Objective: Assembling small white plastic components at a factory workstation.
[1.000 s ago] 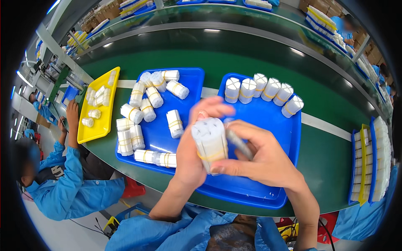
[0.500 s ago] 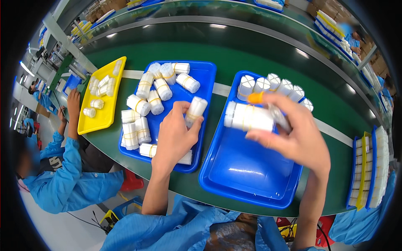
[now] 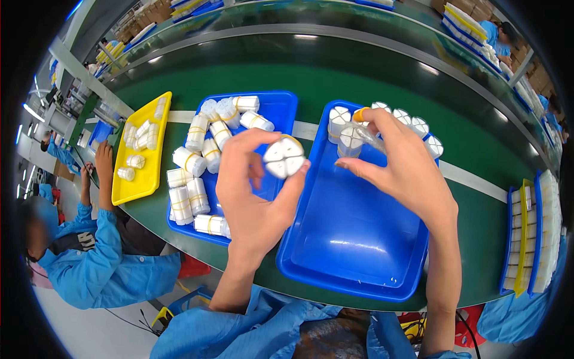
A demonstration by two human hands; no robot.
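Note:
My left hand (image 3: 254, 191) grips a white round bundle (image 3: 284, 157) between thumb and fingers. Its end faces up and shows wedge-shaped segments. Over the right blue tray (image 3: 353, 239), my right hand (image 3: 406, 161) has thumb and fingers around another white bundle (image 3: 350, 142), which is upright. An orange cover (image 3: 360, 113) sits on one right fingertip. Something clear and shiny (image 3: 375, 141) shows among those fingers; I cannot tell what it is. Several upright bundles (image 3: 418, 125) line the tray's far end. In the left blue tray (image 3: 286, 110), several banded bundles (image 3: 188, 160) lie loosely.
A yellow tray (image 3: 156, 164) with some bundles stands at the left, beside a seated co-worker in blue (image 3: 113, 257). Stacked blue and yellow trays (image 3: 526, 233) of white pieces stand at the right edge. The trays rest on a green work surface (image 3: 311, 72).
The right hand's bundle has turned from lying sideways to upright beside the far row in the right tray. My left hand has raised its bundle and tipped its end toward me.

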